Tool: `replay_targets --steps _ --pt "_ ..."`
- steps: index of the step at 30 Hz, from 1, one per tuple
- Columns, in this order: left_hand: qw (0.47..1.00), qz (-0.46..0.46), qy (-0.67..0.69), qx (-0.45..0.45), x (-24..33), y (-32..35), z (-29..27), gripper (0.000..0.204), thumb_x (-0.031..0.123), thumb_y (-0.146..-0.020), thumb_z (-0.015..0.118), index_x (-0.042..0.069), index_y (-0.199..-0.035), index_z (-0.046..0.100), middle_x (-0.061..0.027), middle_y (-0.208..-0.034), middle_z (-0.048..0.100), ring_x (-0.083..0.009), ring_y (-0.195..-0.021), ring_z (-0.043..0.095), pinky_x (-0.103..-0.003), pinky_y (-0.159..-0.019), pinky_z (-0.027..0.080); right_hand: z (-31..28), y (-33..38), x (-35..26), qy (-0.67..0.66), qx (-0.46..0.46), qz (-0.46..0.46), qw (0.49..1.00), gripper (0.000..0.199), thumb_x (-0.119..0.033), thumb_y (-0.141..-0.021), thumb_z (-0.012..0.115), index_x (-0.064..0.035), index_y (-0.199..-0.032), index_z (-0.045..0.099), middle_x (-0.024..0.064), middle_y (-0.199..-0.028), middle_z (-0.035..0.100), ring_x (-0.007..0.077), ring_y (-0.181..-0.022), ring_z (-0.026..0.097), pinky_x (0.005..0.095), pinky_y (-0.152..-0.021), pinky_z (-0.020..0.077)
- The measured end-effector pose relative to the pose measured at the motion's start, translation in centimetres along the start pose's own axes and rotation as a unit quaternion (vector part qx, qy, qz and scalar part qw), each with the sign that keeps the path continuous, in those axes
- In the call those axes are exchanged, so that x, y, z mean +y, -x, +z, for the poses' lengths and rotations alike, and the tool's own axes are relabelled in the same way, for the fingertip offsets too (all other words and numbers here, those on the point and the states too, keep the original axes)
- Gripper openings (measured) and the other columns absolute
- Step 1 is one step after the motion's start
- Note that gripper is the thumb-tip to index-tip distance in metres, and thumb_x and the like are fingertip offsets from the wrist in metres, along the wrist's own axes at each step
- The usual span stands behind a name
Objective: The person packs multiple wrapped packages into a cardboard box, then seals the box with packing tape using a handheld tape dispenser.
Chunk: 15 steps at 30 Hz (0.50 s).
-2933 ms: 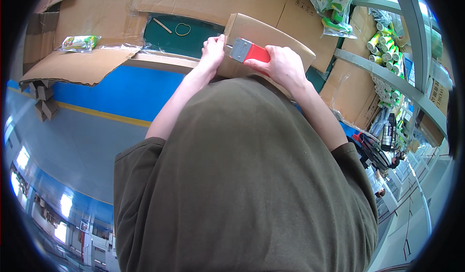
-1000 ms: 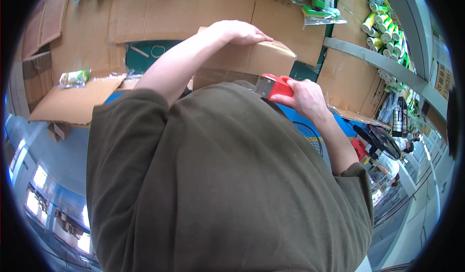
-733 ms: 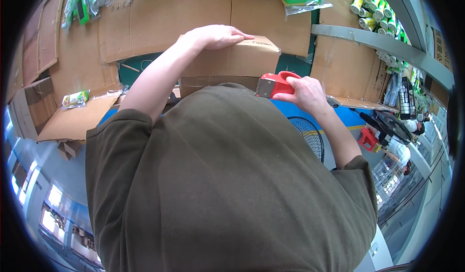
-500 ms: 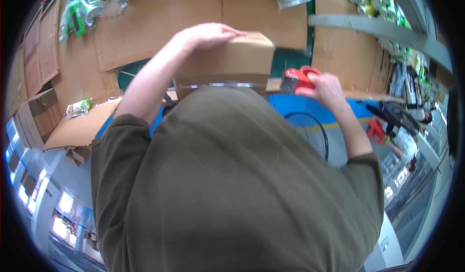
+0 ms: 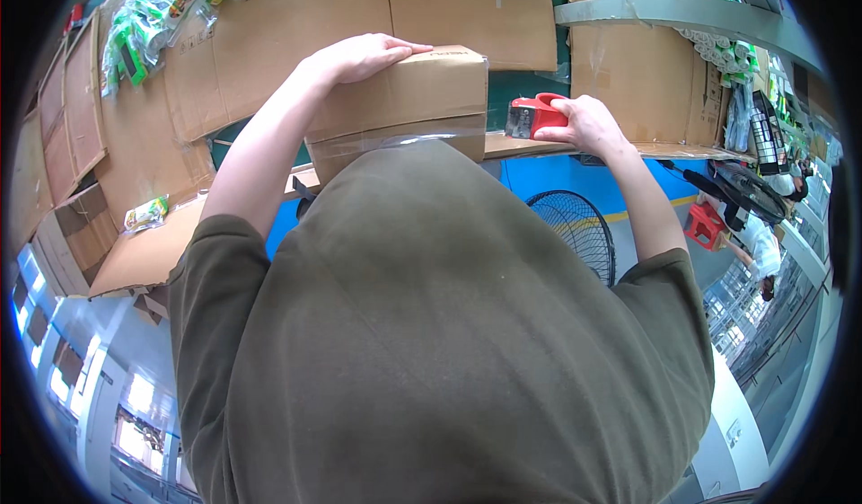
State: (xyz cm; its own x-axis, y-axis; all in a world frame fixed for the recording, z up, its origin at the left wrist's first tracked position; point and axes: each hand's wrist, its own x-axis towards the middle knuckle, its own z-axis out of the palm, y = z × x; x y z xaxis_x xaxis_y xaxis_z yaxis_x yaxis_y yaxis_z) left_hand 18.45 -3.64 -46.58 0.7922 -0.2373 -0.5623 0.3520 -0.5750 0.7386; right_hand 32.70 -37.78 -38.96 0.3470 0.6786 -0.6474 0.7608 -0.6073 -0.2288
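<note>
A closed brown cardboard box stands on the bench in front of my chest. Clear tape runs across its near side, low down and partly hidden by my shirt. My left hand grips the box at its upper left, fingers laid together over the top edge. To the right of the box, my right hand is closed around the handle of a red tape dispenser. The dispenser's dark front end points left toward the box, with a gap between them.
Flattened cardboard covers the bench. Green-and-white bagged goods lie at the far left, and several white-and-green tubes at the far right. A grey metal bar crosses there. A black fan stands below the bench edge; a person is at right.
The box, both hands and the surroundings sit slightly higher and further left in view. The dispenser remains in my right hand beside the box; my left hand stays on the box.
</note>
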Motion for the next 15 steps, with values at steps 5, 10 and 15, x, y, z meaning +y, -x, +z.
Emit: replay_targets --steps 5,10,15 --pt "1.0 0.011 -0.004 -0.005 -0.4 -0.4 0.0 0.043 0.044 -0.101 0.034 0.034 -0.137 0.054 -0.0026 -0.137 0.057 -0.0244 -0.124 0.054 -0.037 -0.11 0.038 0.0 -0.7 -0.9 -0.011 -0.002 0.012 1.0 0.051 -0.054 -0.079 0.072 -0.005 -0.092 0.066 0.0186 -0.085 0.069 0.0358 -0.081 0.066 0.0435 -0.079 0.0515" --pt "0.998 0.005 -0.051 0.025 -0.5 -0.8 -0.1 0.043 0.043 -0.099 0.035 0.029 -0.133 0.059 -0.0052 -0.135 0.059 -0.0256 -0.122 0.056 -0.037 -0.107 0.04 -0.8 -0.4 -1.6 -0.03 -0.013 0.029 0.999 0.056 -0.059 -0.079 0.069 -0.0056 -0.096 0.07 0.0183 -0.088 0.07 0.0346 -0.086 0.066 0.0417 -0.081 0.0512" --pt "0.995 -0.009 -0.092 0.033 -0.6 -0.9 -0.5 0.044 0.042 -0.098 0.036 0.025 -0.13 0.062 -0.0079 -0.133 0.06 -0.0279 -0.12 0.056 -0.037 -0.106 0.041 -1.1 0.3 -2.5 -0.021 -0.002 0.043 0.999 0.056 -0.059 -0.079 0.069 -0.0057 -0.095 0.069 0.0191 -0.087 0.069 0.0355 -0.085 0.065 0.0422 -0.08 0.0508"
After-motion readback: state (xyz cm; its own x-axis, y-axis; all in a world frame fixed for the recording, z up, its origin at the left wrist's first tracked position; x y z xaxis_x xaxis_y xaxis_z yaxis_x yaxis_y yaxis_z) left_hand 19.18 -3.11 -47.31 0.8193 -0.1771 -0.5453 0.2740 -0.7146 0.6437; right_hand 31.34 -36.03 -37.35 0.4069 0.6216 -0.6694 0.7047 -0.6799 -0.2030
